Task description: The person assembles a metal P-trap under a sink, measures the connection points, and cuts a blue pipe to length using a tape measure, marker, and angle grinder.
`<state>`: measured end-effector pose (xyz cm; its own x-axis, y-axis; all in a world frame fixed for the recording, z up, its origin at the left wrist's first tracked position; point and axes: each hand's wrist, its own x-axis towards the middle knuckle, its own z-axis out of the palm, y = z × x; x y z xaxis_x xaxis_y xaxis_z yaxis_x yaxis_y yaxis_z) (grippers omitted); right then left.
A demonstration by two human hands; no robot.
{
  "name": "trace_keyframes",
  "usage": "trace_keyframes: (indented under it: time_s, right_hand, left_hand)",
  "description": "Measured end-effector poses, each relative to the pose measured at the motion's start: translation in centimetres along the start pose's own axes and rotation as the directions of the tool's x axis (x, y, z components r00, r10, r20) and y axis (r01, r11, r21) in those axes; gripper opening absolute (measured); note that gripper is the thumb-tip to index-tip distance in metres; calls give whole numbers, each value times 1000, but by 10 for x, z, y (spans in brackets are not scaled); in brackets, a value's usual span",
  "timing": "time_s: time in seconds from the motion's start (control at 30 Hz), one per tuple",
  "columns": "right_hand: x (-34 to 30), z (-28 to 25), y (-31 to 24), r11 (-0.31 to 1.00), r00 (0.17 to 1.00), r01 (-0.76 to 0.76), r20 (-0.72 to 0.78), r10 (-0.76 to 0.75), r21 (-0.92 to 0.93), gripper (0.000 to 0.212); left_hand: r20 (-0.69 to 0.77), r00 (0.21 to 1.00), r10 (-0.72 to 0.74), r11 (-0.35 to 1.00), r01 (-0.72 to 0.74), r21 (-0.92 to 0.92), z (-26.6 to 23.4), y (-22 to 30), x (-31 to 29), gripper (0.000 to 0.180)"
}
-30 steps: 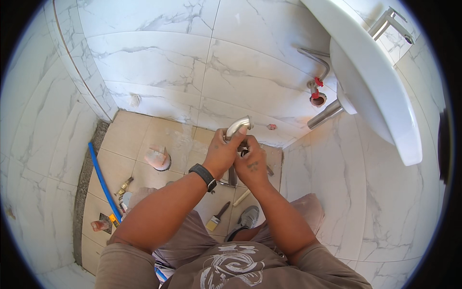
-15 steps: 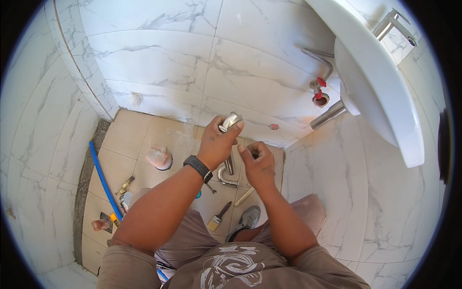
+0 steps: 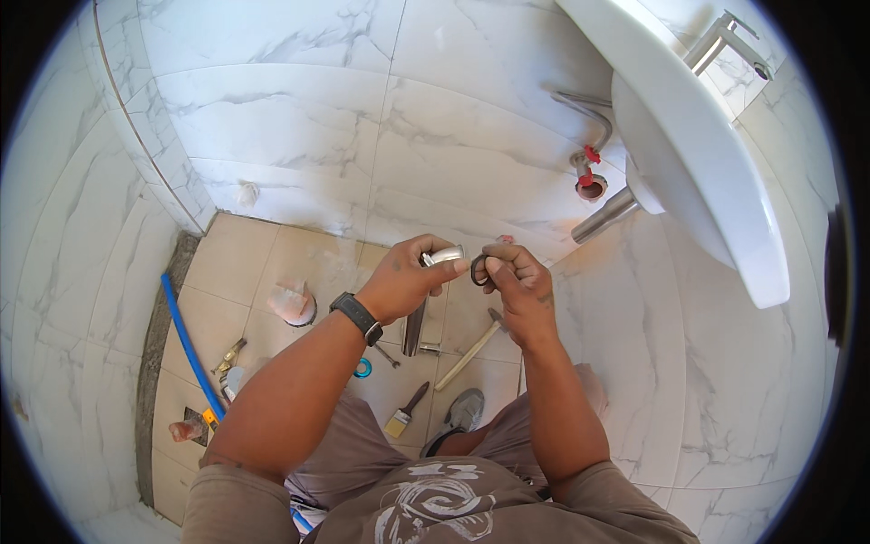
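Observation:
My left hand (image 3: 399, 283) is closed round a shiny chrome pipe (image 3: 446, 256), whose open, bent end points to the right. Below that hand a straight chrome tube (image 3: 413, 332) hangs down; my fingers hide whether the two are one piece. Between the thumb and fingers of my right hand (image 3: 524, 295) is a thin black rubber ring (image 3: 479, 270). The ring is held just beside the pipe's mouth, and the tip of my left thumb is close to it or touching; I cannot tell which.
At the right are a white washbasin (image 3: 716, 172), its chrome drain tube (image 3: 605, 216) and a red-handled valve (image 3: 591, 156). On the tiled floor lie a hammer (image 3: 469, 356), a paintbrush (image 3: 408, 410), a spanner (image 3: 388, 357), a teal tape roll (image 3: 362, 368) and a blue hose (image 3: 186, 335).
My right hand has moved up and right, and the black ring now shows in its fingers. The pipe's mouth has turned from upward to rightward. The hammer is more exposed.

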<state>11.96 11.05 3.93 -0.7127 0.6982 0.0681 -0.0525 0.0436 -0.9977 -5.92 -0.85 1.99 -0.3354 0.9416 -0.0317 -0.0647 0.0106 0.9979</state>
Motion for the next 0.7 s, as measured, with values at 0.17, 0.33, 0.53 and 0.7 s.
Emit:
trace_keyframes:
  time_s: [0.17, 0.33, 0.53, 0.7]
  right_hand:
    - [6, 1, 11, 986, 993, 114, -13, -113, 125, 20]
    - [9, 1, 18, 967, 993, 107, 32, -117, 229, 26]
    - [4, 7, 21, 963, 997, 58, 37, -70, 264, 26]
    - [0, 13, 24, 962, 998, 57, -6, -57, 268, 26]
  left_hand:
    - [59, 997, 60, 998, -59, -11, 1, 5, -6, 53]
    - [87, 988, 127, 991, -124, -44, 2, 5, -6, 54]
    - [81, 990, 117, 990, -110, -90, 6, 0, -5, 54]
    - [31, 994, 108, 984, -103, -143, 10, -1, -4, 52]
